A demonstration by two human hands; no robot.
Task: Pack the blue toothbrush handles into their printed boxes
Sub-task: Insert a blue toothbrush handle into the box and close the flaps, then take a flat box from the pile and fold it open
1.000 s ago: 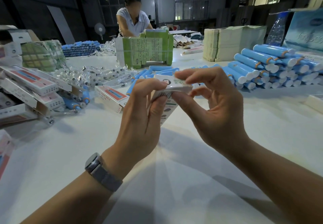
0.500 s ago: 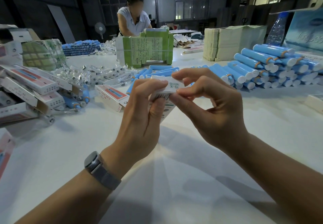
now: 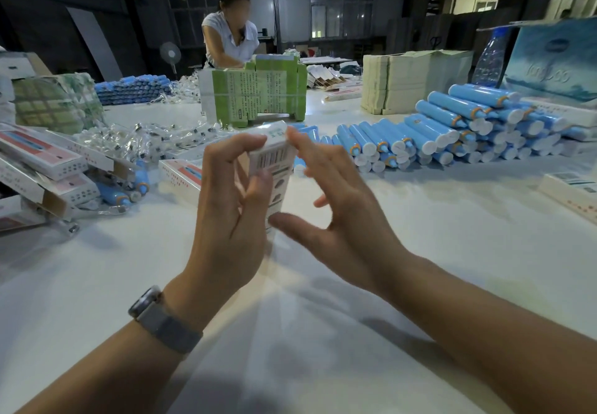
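Tilted upright now, box [image 3: 274, 168] hides blue handles [image 3: 452, 129] behind.

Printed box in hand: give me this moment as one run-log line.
left hand: holds printed box upright, barcode end up | right hand: fingers spread beside box, index at top | blue handles: stacked on table, right

Barcode on end of printed box [image 3: 274, 158], digits too blurred. Columns of print on green carton stack [image 3: 255, 93], illegible. Script logo on blue carton [image 3: 549, 71], not clearly readable.
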